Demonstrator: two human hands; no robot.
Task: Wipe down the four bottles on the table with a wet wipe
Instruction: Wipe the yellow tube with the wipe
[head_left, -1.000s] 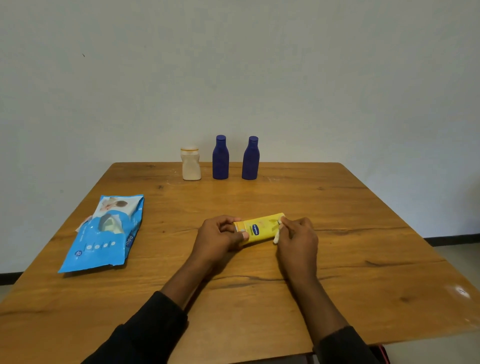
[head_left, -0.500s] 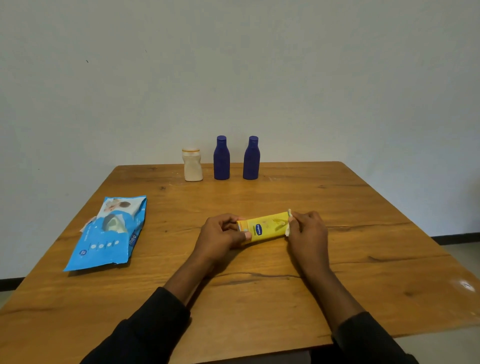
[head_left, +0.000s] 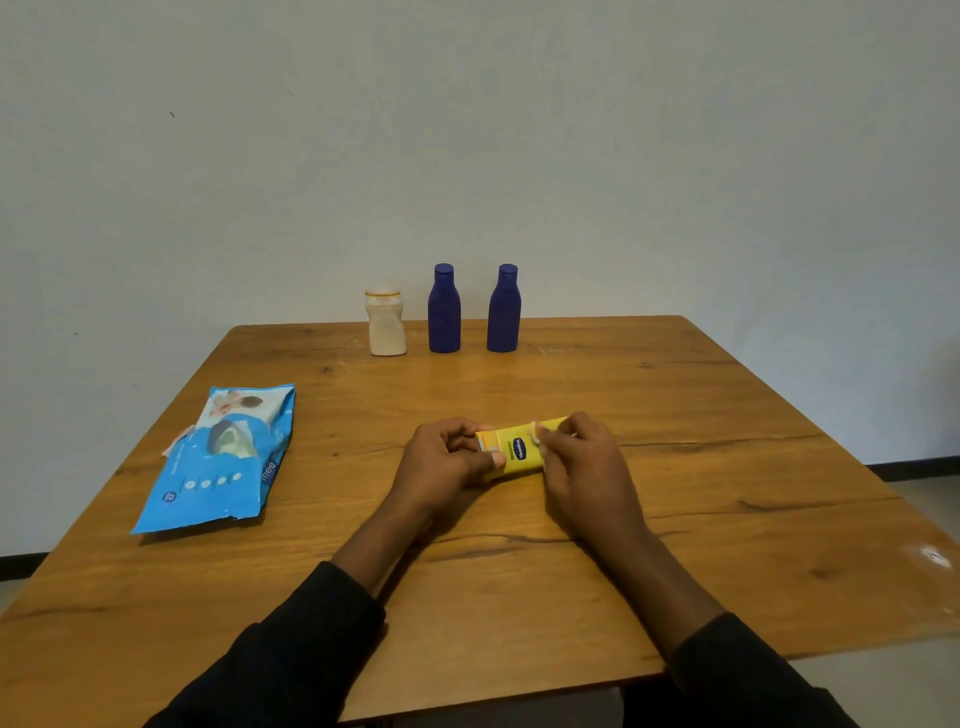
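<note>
Yellow bottle (head_left: 514, 453) gripped by left hand (head_left: 441, 467) and right hand (head_left: 584, 467), fingers (head_left: 558, 441) curled.

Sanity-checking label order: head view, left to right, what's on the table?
Wet wipes pack → cream bottle → left blue bottle → right blue bottle → right hand. Left hand and yellow bottle skipped: they overlap the standing bottles.
</note>
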